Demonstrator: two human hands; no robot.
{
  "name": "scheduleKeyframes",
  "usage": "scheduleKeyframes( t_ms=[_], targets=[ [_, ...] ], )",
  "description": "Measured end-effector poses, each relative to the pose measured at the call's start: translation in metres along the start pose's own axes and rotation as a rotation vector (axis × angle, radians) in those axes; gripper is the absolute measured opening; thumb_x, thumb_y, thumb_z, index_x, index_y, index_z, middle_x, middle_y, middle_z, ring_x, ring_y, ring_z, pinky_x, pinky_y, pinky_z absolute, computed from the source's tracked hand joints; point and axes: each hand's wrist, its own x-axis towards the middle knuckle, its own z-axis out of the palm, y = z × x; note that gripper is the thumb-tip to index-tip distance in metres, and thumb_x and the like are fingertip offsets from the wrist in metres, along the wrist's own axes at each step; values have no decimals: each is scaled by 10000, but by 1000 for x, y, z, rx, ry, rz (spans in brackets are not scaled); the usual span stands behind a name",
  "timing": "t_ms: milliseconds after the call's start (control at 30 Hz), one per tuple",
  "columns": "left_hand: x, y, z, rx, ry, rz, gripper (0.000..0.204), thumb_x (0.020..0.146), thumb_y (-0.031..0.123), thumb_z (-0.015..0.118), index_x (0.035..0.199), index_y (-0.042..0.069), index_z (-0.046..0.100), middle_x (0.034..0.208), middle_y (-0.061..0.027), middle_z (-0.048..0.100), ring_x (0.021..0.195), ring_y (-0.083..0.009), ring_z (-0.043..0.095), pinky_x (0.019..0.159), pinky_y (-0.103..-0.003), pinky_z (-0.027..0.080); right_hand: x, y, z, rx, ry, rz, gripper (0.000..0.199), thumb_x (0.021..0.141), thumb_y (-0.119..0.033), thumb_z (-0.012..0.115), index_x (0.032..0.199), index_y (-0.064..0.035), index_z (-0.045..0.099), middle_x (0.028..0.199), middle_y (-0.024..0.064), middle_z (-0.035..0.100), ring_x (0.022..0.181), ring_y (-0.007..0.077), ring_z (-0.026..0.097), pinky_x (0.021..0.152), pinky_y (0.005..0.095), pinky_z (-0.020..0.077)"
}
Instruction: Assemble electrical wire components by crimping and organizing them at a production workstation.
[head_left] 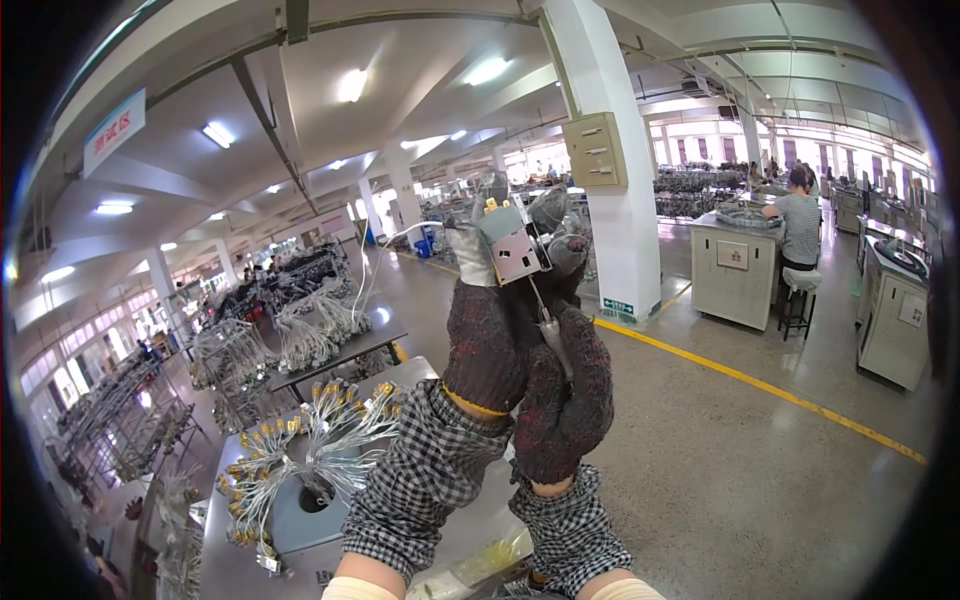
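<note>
My two hands are raised close together in front of me, in dark knitted gloves with grey-wrapped fingertips and checked sleeve covers. My left hand (485,340) is closed on a small silver metal part (515,257), box-shaped, with gold-coloured terminals on top. A white cable (375,265) loops away to its left. My right hand (570,400) is closed, its upper fingers against the part's right side. Between the part and the right hand runs a thin metal rod (540,298); whether it belongs to a tool or to the part, I cannot tell.
At the lower left, a metal table (470,535) carries a grey round-holed fixture (300,525) and a fanned bundle of white cables with yellow connectors (320,440). Cable racks stand behind. A white pillar (625,240) rises ahead; a seated person (800,230) works at a bench rightward.
</note>
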Motion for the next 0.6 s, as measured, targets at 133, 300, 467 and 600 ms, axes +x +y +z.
scheduleKeyframes(
  t_ms=[133, 300, 467, 600],
  targets=[
    [4, -2, -15, -157, -19, -89, 687, 907, 619, 389, 1198, 9, 513, 1047, -175, 605, 893, -294, 614, 744, -404, 543, 2, -4, -3, -14, -25, -12, 312, 921, -105, 537, 1190, 52, 555, 1156, 218, 601, 1059, 323, 597, 909, 399, 472],
    [5, -5, -15, -487, -80, -151, 686, 920, 603, 383, 1213, -10, 475, 1094, -259, 558, 872, -393, 603, 698, -478, 557, 1, -5, -2, 29, 1, 17, 311, 912, -94, 543, 1186, 53, 558, 1158, 217, 601, 1057, 323, 597, 911, 399, 469],
    [5, -6, -6, -86, 34, 11, 681, 916, 605, 390, 1229, 6, 477, 1108, -237, 566, 898, -378, 600, 715, -486, 549, 0, -4, 0, 31, 21, 17, 312, 905, -91, 553, 1182, 53, 564, 1151, 215, 607, 1055, 320, 599, 910, 397, 469],
    [4, -4, -11, -192, -35, -43, 668, 919, 593, 397, 1236, 10, 480, 1121, -212, 576, 920, -360, 602, 728, -486, 548, 0, -4, -1, 19, 36, 7, 311, 904, -89, 556, 1182, 50, 565, 1149, 211, 610, 1059, 316, 598, 913, 397, 468]
  ],
)
